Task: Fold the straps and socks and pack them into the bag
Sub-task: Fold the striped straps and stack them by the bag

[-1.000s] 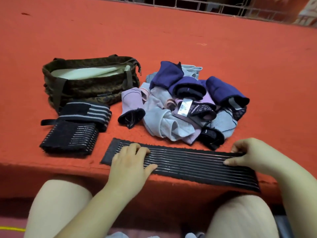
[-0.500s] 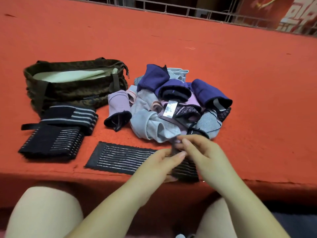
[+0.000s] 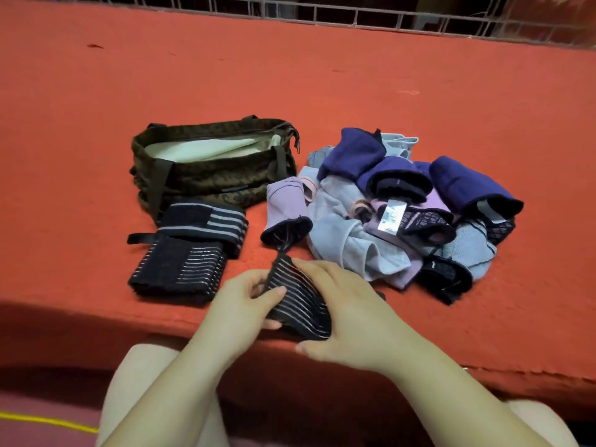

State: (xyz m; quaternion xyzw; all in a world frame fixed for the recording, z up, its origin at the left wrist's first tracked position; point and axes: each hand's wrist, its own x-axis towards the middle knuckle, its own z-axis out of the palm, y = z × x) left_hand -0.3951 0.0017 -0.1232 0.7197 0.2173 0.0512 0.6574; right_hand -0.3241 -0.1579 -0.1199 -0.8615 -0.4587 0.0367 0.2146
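A worktop [image 3: 419, 101] covered in red felt carries a camouflage bag [image 3: 213, 175] at the left, mouth open. Two folded black straps [image 3: 190, 250] lie just in front of it, touching each other. To the right sits a heap of socks [image 3: 396, 214], purple, lilac and grey

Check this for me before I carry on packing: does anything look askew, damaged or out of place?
Nothing looks damaged. Both hands hold the striped strap mid-fold. Two folded straps lie neatly before the open bag. Only the sock pile is a jumble, one paper tag showing.
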